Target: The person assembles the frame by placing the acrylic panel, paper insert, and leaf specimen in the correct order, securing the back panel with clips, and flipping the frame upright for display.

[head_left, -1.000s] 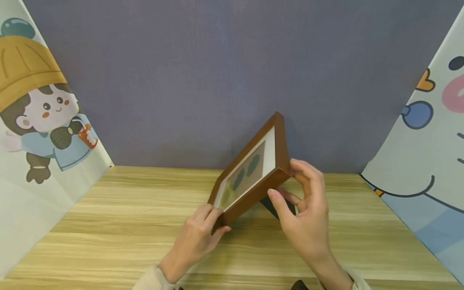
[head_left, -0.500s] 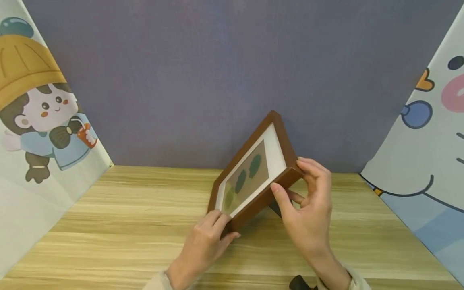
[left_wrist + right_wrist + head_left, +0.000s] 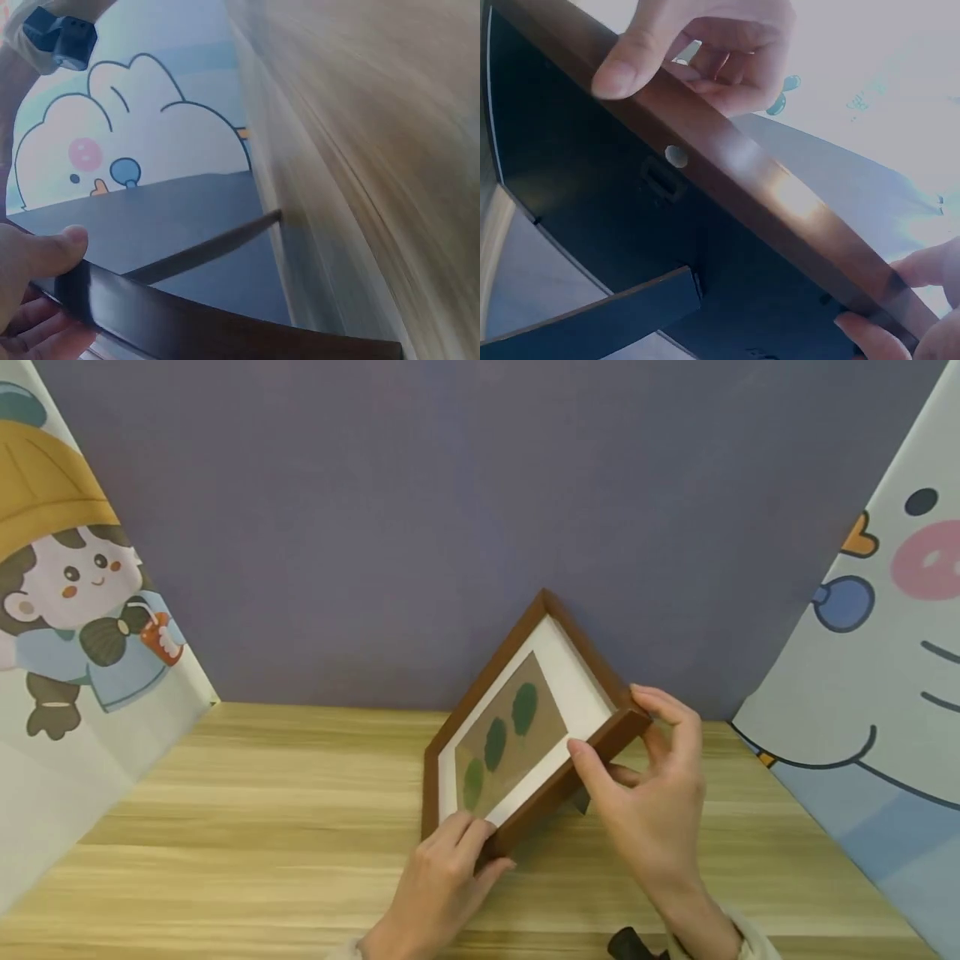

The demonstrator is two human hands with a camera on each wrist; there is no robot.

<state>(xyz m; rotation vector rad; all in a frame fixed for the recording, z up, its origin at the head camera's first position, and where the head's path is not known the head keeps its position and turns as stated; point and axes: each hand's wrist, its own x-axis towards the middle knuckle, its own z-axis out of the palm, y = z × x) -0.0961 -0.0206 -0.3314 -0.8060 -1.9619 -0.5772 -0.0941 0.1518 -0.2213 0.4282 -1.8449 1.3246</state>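
A brown picture frame (image 3: 483,672), its white mat around a print of three green leaves, stands tilted on the table. My left hand (image 3: 448,883) grips its near edge, fingers over the front and thumb underneath. The right-hand corner is held by my right hand (image 3: 656,802), thumb on the near edge and fingers at the side. Seen from the right wrist, the dark backing (image 3: 577,157) has a metal hanger (image 3: 662,178) and a folded-out stand leg (image 3: 630,315). The left wrist view shows that stand leg (image 3: 206,251) reaching down to the tabletop.
The wood-grain table (image 3: 262,827) meets a grey back panel (image 3: 360,527). Cartoon-printed panels flank it, a child figure (image 3: 90,585) at left and a white character (image 3: 847,710) at right. A black object (image 3: 630,943) shows by the right sleeve.
The picture frame has turned so more of its front faces me, and its stand leg is now mostly hidden in the head view. Both hands have shifted right with it, keeping their grip.
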